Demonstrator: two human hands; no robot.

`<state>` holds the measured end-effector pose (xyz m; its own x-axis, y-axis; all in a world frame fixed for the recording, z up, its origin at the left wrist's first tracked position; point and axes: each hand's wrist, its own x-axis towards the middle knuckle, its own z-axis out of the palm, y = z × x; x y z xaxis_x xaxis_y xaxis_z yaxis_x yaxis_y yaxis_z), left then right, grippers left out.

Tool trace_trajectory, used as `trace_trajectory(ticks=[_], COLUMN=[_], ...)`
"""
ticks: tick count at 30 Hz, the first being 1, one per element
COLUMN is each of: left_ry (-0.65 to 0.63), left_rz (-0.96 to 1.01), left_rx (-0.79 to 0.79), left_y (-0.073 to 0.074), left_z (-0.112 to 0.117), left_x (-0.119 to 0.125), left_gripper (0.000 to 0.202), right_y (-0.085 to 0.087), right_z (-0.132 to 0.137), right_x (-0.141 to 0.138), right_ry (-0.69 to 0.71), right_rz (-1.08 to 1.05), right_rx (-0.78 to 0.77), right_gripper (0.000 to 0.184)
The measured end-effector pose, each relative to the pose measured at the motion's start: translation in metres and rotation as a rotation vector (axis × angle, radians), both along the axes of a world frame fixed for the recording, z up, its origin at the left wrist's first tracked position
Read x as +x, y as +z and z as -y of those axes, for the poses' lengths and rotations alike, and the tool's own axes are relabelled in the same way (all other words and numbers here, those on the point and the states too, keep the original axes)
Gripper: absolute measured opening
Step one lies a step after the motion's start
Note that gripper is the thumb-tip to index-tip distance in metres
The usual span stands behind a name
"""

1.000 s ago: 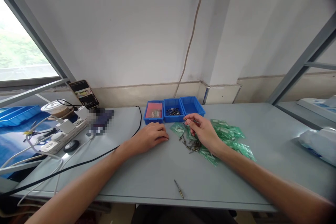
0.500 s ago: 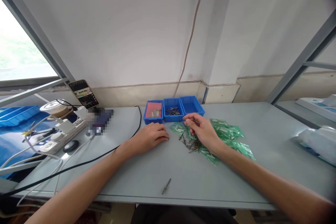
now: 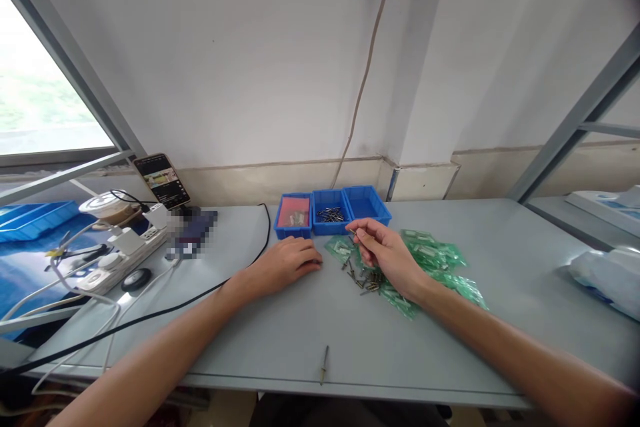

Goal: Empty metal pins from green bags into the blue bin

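My right hand [image 3: 384, 253] is closed in a pinch on a small metal pin [image 3: 352, 232], held just above a scatter of loose metal pins [image 3: 364, 276] and green plastic bags [image 3: 435, 263]. My left hand [image 3: 285, 264] rests on the grey table [image 3: 300, 327] with fingers curled down, holding nothing I can see, just in front of the blue trays. Three joined blue trays sit at the back: the left tray [image 3: 293, 212] has a pink lining, the middle tray [image 3: 330, 214] holds dark metal pins, the right tray [image 3: 367, 203] looks bare.
One stray pin [image 3: 324, 364] lies near the table's front edge. A black cable [image 3: 150, 313] crosses the table's left part. At the left are a propped phone [image 3: 161, 180], a white power strip [image 3: 125, 250] with plugs, and a window. White bags [image 3: 607, 277] lie at the far right.
The stray pin near the front edge has rolled leftward and turned nearly upright in the picture. My right hand has drawn slightly nearer with its pin. My left hand stays put.
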<state>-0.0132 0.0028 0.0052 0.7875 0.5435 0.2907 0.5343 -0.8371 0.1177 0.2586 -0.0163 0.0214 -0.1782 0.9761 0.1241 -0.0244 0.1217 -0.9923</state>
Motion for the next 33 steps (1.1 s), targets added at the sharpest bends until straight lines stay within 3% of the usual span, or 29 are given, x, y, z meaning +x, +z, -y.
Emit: trace_trajectory(ticks=[9,19,25,33], left_ry=[0.013,0.024,0.023,0.024], left_rz=[0.015,0.010,0.020,0.023], left_rx=[0.009,-0.013,-0.020,-0.030], left_y=[-0.0021,0.0016,0.0015,0.0032], left_z=[0.0003,0.0031,0.0026,0.0041], left_x=[0.0004,0.0019,0.0022,0.0024], left_gripper=[0.021,0.023,0.023,0.022], right_y=[0.0010,0.0020,0.0028,-0.0011], right_z=[0.0016,0.0022,0.0014,0.0007], right_x=[0.0004,-0.0025,-0.0008,0.0021], right_ry=[0.040,0.118,0.147,0.099], right_rz=[0.080,-0.153,-0.188,0.005], right_rx=[0.046,-0.132,-0.125,-0.038], right_gripper=[0.037,0.038,0.034,0.036])
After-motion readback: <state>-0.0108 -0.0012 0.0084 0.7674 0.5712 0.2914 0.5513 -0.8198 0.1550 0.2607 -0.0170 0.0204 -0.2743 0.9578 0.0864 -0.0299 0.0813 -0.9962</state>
